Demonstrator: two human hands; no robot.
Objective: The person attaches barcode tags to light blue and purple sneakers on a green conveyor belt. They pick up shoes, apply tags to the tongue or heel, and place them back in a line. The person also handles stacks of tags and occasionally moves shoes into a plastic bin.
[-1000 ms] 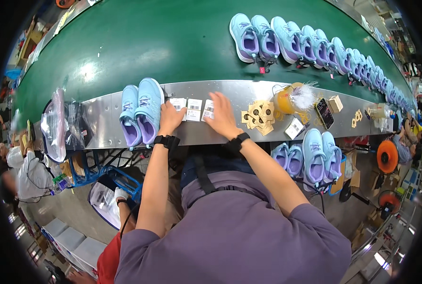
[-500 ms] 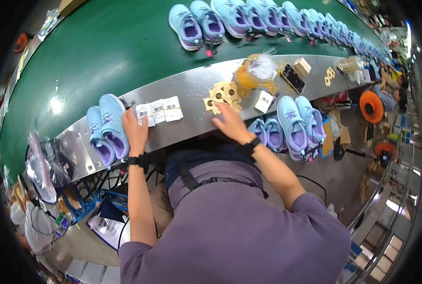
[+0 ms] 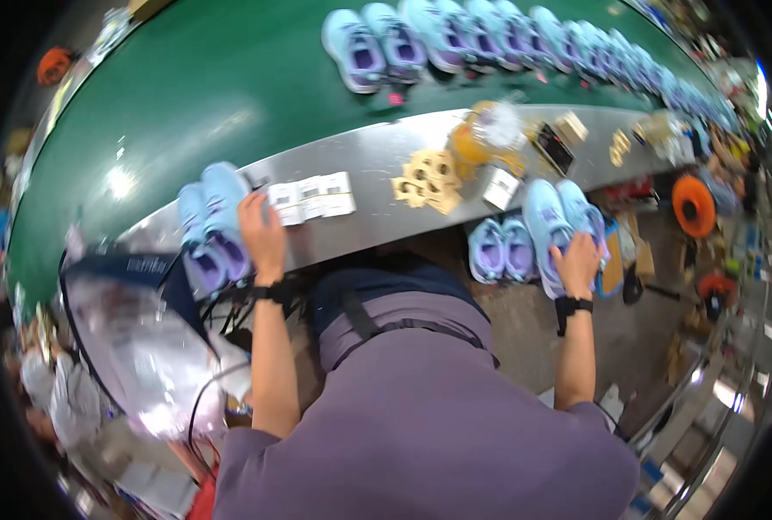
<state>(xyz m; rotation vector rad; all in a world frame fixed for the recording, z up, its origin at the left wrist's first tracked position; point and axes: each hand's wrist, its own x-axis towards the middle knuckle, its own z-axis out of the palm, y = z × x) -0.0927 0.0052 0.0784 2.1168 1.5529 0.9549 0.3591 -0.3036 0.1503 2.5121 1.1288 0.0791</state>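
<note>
Person's right hand (image 3: 579,263) at light-blue sneakers (image 3: 544,212) beyond steel surface's (image 3: 373,224) near edge, finger closure unclear; left hand (image 3: 265,238), fingers apart, beside second sneaker pair (image 3: 223,204); shoes probably light, soft-uppered, best gripped by heels.

We see matt shoes (image 3: 544,212), a smooth, glossy belt (image 3: 187,121), a shiny metal ledge (image 3: 364,160), a glossy plastic bag (image 3: 148,355) and a cloth shirt (image 3: 429,416).

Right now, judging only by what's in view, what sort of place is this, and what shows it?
Probably a shoe factory or packing line: a row of matching light-blue shoes stands on a long green surface, and white label stacks lie on the metal ledge.
</note>
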